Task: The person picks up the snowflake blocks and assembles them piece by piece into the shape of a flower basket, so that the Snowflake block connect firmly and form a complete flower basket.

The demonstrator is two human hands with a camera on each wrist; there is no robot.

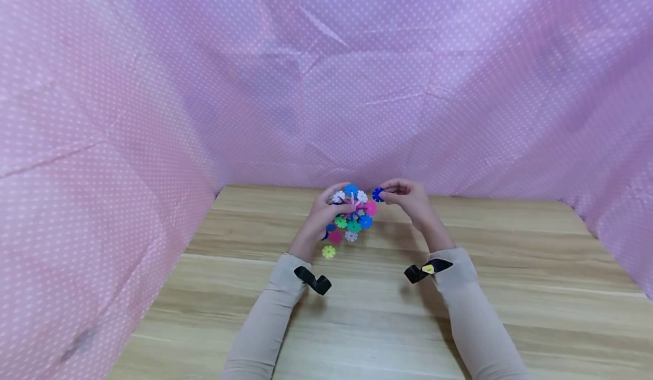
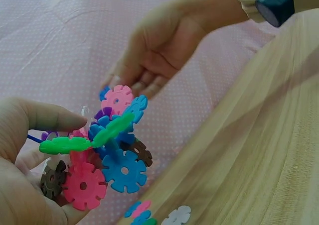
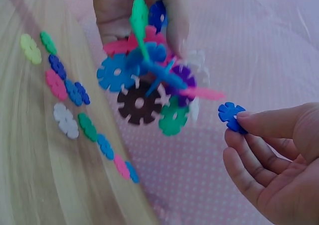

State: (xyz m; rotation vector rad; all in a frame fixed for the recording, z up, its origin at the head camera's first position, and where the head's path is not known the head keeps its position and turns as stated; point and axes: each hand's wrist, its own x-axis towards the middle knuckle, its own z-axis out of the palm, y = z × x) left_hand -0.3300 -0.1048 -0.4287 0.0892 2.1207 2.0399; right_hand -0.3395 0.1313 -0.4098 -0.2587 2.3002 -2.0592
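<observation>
Pink cloth with small white dots hangs on all sides, closing in a pale wooden desk. Over the far edge of that desk the person's left hand holds up a cluster of interlocked snowflake discs, thumb and fingers curled around its near side; the left wrist view shows pink, blue, green and brown discs slotted into each other at angles, lifted clear of the wood. Just to the right, the right hand pinches a single dark blue disc between thumb and forefinger, the other fingers loosely bent beneath it. That blue disc sits close beside the cluster, and from the right wrist view it looks apart from it, though the gap is small and I can't be sure. On the desk below lie loose discs, a row of green, blue, pink and white ones, with a yellow-green disc nearest the left sleeve. Both wrists wear black straps over beige sleeves
</observation>
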